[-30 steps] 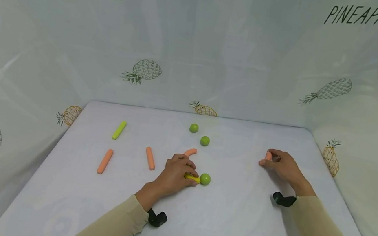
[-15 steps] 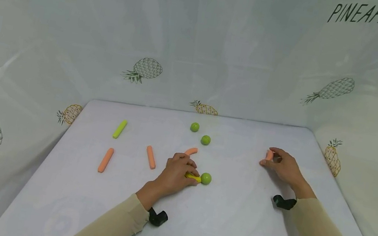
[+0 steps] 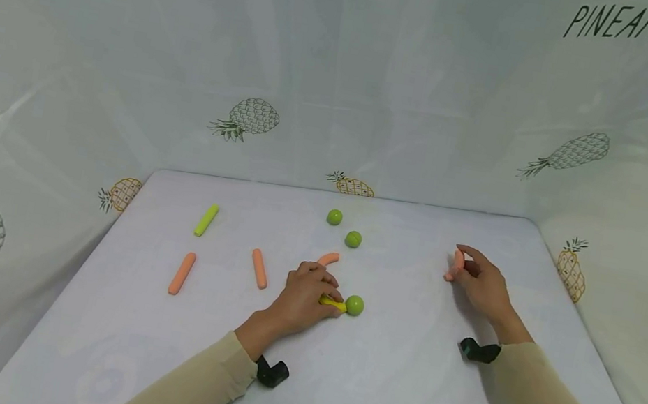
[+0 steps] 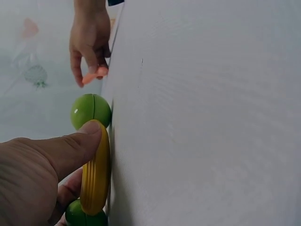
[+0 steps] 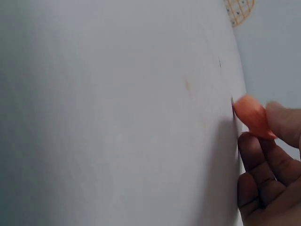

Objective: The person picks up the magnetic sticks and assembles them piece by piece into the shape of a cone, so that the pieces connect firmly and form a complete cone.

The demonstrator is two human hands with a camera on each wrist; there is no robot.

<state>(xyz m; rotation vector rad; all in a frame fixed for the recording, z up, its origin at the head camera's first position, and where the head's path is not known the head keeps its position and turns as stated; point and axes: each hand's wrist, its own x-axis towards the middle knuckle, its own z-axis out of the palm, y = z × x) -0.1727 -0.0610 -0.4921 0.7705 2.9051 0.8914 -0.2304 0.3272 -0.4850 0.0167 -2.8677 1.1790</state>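
My left hand pinches a yellow, ridged, banana-shaped piece between thumb and fingers, low against the table. One end of it meets a shiny green ball with a seam. Another green ball shows by the other end in the left wrist view, close to the fingers. A curved orange stick pokes out just behind the left hand. On the right, my right hand pinches a bent, soft-looking orange piece between thumb and fingers. Its lower end is near the table.
On the white table lie a lime-green stick and two orange sticks, one at far left and one nearer the middle. Two green balls, one farther back and one closer, rest behind. A pineapple-print curtain surrounds the table.
My right hand has lifted slightly and shifted a little left, and more of its orange piece shows, bending down from the fingers. The left hand keeps its hold on the yellow piece.
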